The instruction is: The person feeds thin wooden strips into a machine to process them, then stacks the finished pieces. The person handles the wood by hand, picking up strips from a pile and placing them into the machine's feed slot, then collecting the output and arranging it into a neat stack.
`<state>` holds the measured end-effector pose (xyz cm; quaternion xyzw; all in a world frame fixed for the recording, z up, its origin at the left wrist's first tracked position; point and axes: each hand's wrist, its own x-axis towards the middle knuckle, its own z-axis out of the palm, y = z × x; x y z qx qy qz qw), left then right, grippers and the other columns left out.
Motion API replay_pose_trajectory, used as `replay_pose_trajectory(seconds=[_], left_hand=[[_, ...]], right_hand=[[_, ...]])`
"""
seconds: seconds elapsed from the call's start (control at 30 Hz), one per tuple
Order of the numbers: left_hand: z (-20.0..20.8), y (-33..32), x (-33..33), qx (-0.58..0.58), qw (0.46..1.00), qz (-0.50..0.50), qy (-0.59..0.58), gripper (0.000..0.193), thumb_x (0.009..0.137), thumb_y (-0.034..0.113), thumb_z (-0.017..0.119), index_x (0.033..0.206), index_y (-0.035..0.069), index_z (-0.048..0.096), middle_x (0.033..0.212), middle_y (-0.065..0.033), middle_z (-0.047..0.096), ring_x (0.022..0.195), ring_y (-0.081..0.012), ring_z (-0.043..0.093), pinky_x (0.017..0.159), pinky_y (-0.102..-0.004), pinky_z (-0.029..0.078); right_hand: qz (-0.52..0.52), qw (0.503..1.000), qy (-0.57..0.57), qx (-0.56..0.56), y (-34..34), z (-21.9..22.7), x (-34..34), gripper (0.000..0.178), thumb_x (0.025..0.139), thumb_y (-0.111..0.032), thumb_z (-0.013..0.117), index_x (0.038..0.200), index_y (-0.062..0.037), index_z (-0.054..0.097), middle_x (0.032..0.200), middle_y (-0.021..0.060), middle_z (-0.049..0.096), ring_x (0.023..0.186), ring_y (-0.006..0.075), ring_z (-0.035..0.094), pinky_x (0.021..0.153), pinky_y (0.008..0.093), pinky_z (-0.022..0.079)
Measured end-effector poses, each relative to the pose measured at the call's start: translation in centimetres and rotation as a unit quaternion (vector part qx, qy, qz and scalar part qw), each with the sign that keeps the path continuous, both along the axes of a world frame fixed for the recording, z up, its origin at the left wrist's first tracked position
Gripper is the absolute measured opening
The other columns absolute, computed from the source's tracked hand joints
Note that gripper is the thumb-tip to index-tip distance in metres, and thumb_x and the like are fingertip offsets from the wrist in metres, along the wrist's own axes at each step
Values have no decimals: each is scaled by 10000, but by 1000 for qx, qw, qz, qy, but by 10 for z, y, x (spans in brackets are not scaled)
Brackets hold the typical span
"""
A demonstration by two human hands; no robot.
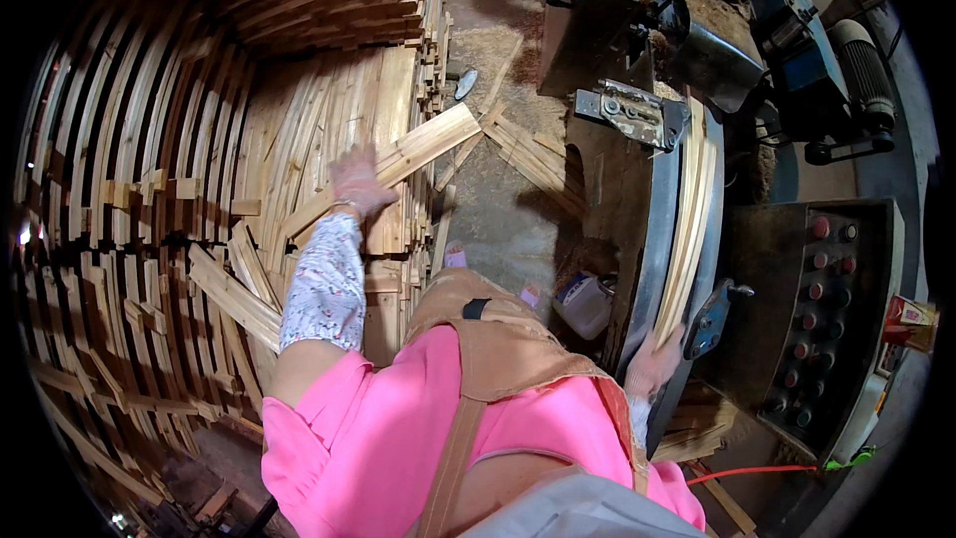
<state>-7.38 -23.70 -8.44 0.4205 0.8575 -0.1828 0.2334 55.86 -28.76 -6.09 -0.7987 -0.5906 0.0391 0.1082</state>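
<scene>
Left of middle, the blurry left hand point(360, 182) touches a board point(430, 146). Lower right, the right hand point(654, 365) touches sticks point(688, 224). I can't tell if either grips.

My shirt point(388, 438): pink
My left sleeve point(324, 284): white, speckled
My apron point(528, 344): tan
Boards at right point(689, 219): pale yellow

This is a woodworking workshop — stacked planks point(394, 90), sawdusty floor point(480, 204), button-studded control panel point(833, 324) beyond the machine bed's right edge point(711, 207).
</scene>
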Motion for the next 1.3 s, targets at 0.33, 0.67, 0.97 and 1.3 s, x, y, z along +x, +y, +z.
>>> replay_pose_trajectory(seconds=[0.33,0.67,0.97,1.3], left_hand=[[-31,-50,-43,186,981,-22,-39,524,870,329,778,1310,92,622,1129,-198,735,1110,-386,709,979,-493,562],[-55,-35,-28,172,984,-27,43,363,912,270,721,1232,113,654,1150,-170,729,1110,-376,714,959,-502,574],[-79,-42,-31,231,972,0,44,443,865,258,699,1290,132,697,1158,-159,749,1136,-368,709,998,-496,563],[-67,-36,-30,185,982,23,34,542,875,272,694,1406,164,676,1293,-162,740,1231,-358,689,1056,-468,554]], right_hand=[[19,970,-29,240,64,-31,-12,564,964,-340,673,1413,-11,583,1132,332,701,1066,531,659,910,588,508],[65,974,-23,217,262,-47,-45,617,1018,-404,675,1522,-73,545,1169,251,725,1077,471,672,940,559,523],[82,993,-32,75,49,-30,4,597,1000,-318,677,1511,-25,573,1265,276,697,1117,489,638,963,574,503],[62,992,-70,87,14,-28,24,584,927,-273,747,1447,-34,629,1294,232,716,1166,444,664,1013,531,526]])
